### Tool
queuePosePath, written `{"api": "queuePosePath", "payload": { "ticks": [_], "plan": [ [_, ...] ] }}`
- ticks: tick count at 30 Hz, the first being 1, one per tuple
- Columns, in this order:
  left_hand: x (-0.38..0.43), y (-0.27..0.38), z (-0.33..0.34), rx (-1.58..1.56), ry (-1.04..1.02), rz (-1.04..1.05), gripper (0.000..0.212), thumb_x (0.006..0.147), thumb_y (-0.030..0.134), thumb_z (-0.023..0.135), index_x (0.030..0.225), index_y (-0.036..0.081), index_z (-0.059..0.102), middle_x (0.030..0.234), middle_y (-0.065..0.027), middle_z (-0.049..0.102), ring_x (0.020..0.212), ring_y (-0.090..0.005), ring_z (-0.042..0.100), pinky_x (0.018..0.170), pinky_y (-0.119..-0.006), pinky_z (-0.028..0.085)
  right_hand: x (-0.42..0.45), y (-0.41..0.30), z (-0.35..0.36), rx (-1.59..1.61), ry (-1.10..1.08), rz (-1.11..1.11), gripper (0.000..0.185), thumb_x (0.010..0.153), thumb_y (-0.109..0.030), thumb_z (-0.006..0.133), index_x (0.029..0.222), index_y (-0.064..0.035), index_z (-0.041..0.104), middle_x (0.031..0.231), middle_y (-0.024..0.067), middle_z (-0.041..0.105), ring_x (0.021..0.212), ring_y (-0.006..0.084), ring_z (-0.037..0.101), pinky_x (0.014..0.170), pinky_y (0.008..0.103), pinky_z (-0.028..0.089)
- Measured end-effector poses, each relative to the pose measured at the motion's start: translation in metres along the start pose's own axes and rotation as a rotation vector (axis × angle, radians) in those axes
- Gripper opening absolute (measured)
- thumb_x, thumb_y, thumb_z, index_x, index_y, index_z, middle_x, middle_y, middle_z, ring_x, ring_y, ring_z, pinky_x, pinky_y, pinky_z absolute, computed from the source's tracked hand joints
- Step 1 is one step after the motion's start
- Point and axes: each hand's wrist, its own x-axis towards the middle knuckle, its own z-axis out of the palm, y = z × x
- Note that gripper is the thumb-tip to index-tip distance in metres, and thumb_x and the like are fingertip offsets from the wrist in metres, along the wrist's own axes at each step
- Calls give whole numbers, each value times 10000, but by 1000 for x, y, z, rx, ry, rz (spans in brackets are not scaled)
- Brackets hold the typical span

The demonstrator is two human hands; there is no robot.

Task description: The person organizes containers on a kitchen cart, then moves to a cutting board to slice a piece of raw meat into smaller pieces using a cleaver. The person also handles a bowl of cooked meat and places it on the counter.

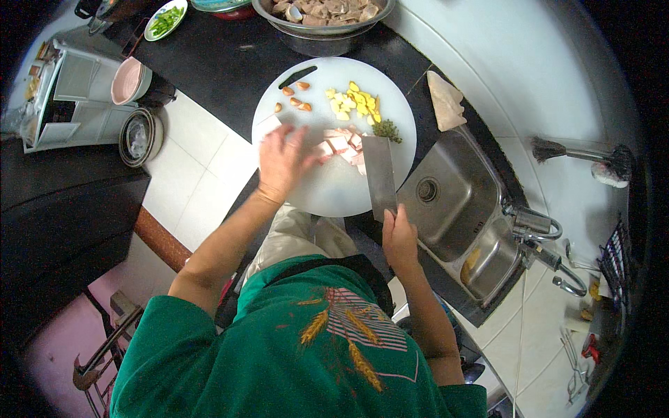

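On a round white cutting board (334,193) lie pale pink pieces of what looks like fatty meat (342,143). My right hand (400,235) grips the handle of a cleaver (380,175), whose broad blade rests over the board's right side beside the pieces. My left hand (282,159), blurred, is over the board's left side with its fingers spread. A white piece (269,124) lies by its fingertips; whether it touches them I cannot tell. Several garlic cloves (296,102), sliced yellow ginger (366,99), paler chopped pieces (341,104) and a small dark green heap (385,130) sit farther back.
Behind the board stands a metal bowl of brown meat chunks (326,13). A plate of cut greens (166,20) is at the back left. To the right are a folded cloth (445,101), a steel double sink (454,193) and a faucet (543,256).
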Motion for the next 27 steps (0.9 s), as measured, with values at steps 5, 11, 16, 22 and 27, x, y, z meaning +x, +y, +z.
{"api": "queuePosePath", "payload": {
  "ticks": [5,11,16,22,27],
  "plan": [
    [-13,22,34,-276,-79,-229,503,691,146,807,1139,82,588,1141,-134,549,950,-305,608,784,-369,545,7,5,0,49,36,-87,317,997,-277,443,1036,35,480,795,290,594,789,483,614,647,505,465],
    [-29,17,25,-316,-34,23,437,726,140,795,1120,73,618,1048,-102,593,864,-244,626,719,-328,551,7,14,7,110,73,-153,284,995,-255,451,986,28,468,745,274,585,760,481,609,604,490,462],
    [5,29,45,-305,-65,-79,455,706,148,804,1120,74,631,1031,-104,584,870,-240,607,732,-337,536,7,14,3,92,120,-203,265,990,-240,466,976,25,464,707,256,576,684,469,599,576,486,449],
    [1,21,50,-179,21,-40,377,702,140,803,1005,28,609,900,-115,591,860,-294,584,746,-389,486,4,19,-6,181,64,-31,250,989,-225,478,986,25,464,682,220,568,603,420,598,559,457,455],
    [-22,17,29,-485,-157,-630,280,740,174,782,903,10,624,759,-87,577,720,-257,541,680,-378,460,7,12,-7,191,87,-61,250,981,-246,485,983,3,491,772,269,608,758,487,596,613,523,454]
  ]
}}
